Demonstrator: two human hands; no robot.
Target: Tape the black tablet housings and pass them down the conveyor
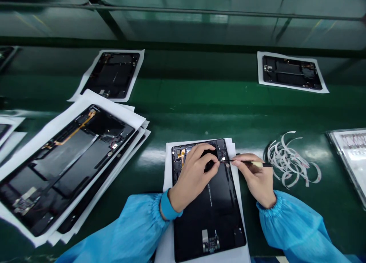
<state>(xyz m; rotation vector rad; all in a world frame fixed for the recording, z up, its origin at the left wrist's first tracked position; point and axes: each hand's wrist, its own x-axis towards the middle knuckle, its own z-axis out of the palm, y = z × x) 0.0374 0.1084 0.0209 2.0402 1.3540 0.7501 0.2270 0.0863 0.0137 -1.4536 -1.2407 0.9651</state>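
Observation:
An opened tablet body [197, 213] lies face down on white paper [238, 202] in front of me, its inner parts showing. Over its upper half rests my left hand [197, 167], thumb and forefinger pinched near the right edge; what they hold, if anything, is too small to make out. My right hand [256, 177] grips a pair of tweezers [254, 163] with a pale yellow section. Their thin dark tip reaches the tablet's upper right part, close to my left fingertips. Both arms wear blue sleeves, with a blue band on the left wrist.
A stack of opened tablets [74, 167] with paper sheets between them sits at left. Two more lie farther back, a left tablet [114, 74] and a right tablet [291, 73]. Curled white strips [288, 162] are heaped right of my hand, beside a clear tray [353, 152] of small parts.

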